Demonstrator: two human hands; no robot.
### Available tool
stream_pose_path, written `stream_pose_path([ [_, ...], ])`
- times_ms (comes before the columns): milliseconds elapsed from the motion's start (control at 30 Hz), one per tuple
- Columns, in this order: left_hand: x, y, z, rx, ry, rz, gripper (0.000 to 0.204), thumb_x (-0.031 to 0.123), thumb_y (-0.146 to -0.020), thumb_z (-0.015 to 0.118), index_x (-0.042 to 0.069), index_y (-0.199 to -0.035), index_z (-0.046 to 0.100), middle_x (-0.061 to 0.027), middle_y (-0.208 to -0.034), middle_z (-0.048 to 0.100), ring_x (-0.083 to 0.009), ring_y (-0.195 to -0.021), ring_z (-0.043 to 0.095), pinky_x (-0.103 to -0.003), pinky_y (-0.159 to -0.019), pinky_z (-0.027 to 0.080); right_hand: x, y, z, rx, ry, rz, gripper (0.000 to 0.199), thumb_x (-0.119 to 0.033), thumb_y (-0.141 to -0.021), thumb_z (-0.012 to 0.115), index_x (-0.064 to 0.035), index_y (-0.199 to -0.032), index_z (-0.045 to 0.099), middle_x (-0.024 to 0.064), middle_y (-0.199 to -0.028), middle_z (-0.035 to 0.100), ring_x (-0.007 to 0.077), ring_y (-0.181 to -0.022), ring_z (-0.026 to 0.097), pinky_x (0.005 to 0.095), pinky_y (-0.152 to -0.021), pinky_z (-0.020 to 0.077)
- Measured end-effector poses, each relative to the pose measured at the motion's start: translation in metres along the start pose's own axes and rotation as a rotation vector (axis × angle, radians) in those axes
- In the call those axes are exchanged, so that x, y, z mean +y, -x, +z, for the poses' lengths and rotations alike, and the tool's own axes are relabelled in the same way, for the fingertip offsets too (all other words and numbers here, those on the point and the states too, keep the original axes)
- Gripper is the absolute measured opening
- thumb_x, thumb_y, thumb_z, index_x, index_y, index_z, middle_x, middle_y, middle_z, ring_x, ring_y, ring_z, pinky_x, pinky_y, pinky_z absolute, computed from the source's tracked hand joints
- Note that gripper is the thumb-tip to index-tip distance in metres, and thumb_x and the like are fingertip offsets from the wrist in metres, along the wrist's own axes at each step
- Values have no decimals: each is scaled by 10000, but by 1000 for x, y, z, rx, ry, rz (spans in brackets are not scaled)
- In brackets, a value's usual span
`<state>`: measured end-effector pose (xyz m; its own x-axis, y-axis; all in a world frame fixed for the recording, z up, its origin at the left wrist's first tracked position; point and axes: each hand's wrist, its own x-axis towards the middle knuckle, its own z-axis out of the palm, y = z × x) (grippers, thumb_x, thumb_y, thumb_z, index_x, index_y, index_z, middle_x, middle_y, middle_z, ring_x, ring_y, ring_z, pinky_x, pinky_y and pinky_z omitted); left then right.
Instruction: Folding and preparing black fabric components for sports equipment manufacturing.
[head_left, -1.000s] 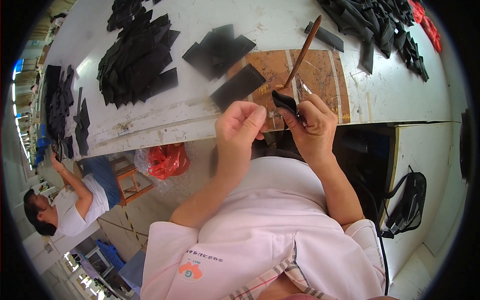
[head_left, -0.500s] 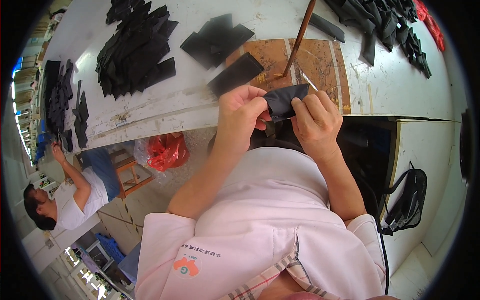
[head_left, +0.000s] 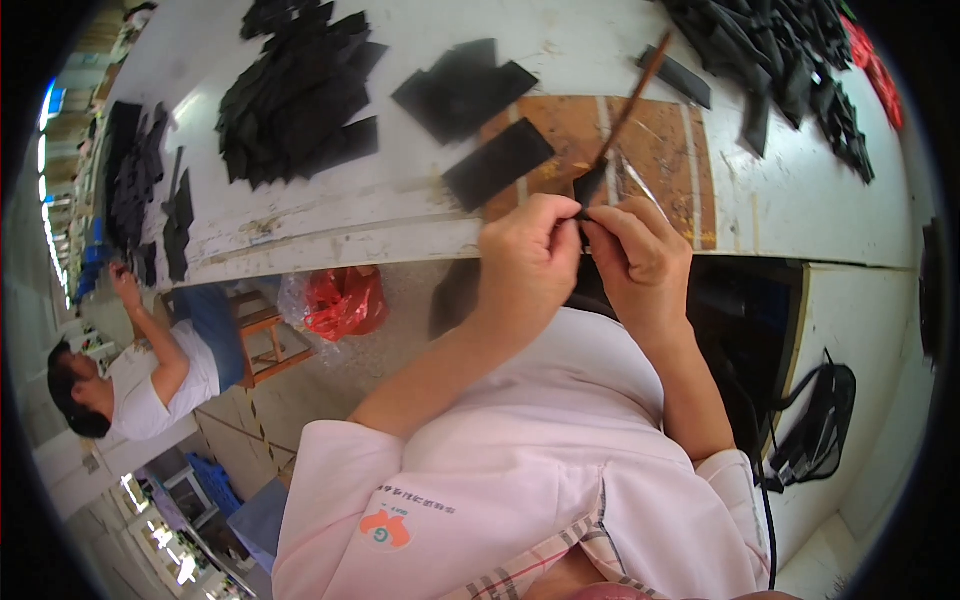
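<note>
At the table's near edge, my left hand (head_left: 530,260) and my right hand (head_left: 645,255) come together, each pinching a small black fabric piece (head_left: 590,185). Most of that piece is hidden by the fingers; a dark end sticks up beyond them. Just past my hands lies a worn brown board (head_left: 682,155). A thin brown wooden stick (head_left: 632,100) slants up from it. Beside the stick rests a slim, pale, pointed strip (head_left: 642,185) whose kind I cannot make out. One flat black fabric rectangle (head_left: 498,164) overlaps the board's left side.
Black fabric pieces form a large pile (head_left: 295,105) at left, a small stack (head_left: 460,90) in the middle and a heap (head_left: 760,50) at far right. A red plastic bag (head_left: 345,300) sits below the table edge. Another person (head_left: 165,370) works at far left.
My hands have drawn together, and the black fabric piece stretched between them is now bunched up and mostly covered by my fingers. The whole view has shifted slightly.
</note>
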<state>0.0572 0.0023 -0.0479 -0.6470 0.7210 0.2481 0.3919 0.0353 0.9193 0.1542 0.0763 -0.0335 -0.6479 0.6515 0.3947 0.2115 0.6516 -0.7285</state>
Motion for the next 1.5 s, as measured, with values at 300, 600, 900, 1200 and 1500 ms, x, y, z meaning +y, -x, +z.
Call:
stream_pose_path([
  [300, -2, -23, -22, -205, 1034, -775, 182, -83, -657, 563, 5, -812, 526, -31, -669, 540, -28, -464, 430, -174, -354, 282, 15, 1, 12, 60, -564, 376, 28, 31, -722, 572, 27, -749, 565, -9, -660, 467, 49, -541, 424, 186, -474, 321],
  [600, 9, -22, -3, 85, 124, -27, 191, -64, -676, 519, -24, -863, 506, -51, -713, 551, -38, -512, 491, -195, -455, 423, 6, -3, 9, -229, -1706, 776, 144, -134, -762, 622, -29, -819, 541, -12, -664, 470, 51, -533, 381, 182, -453, 293],
  [900, 16, -29, -28, -309, 1079, -618, 378, -107, -688, 482, -36, -1055, 429, -118, -821, 580, -56, -617, 549, -157, -492, 427, 16, -9, 4, -122, -1369, 709, 158, -187, -770, 628, -68, -748, 526, -40, -693, 479, 48, -601, 443, 165, -536, 367],
  [1200, 52, -20, -20, -182, 348, -120, 153, -10, -773, 568, -7, -924, 548, -46, -791, 552, -56, -587, 486, -171, -521, 404, 1, -28, -24, -85, -1037, 223, 135, -118, -787, 600, -29, -727, 517, 10, -811, 496, 81, -758, 458, 213, -727, 370],
  [1500, 81, -53, -15, -96, 769, -165, 70, 20, -818, 532, -20, -869, 506, -72, -767, 551, -46, -439, 450, -171, -354, 353, -30, -72, -57, -57, -628, 151, 140, -111, -814, 570, -5, -736, 523, -29, -624, 470, 42, -598, 418, 179, -526, 346],
])
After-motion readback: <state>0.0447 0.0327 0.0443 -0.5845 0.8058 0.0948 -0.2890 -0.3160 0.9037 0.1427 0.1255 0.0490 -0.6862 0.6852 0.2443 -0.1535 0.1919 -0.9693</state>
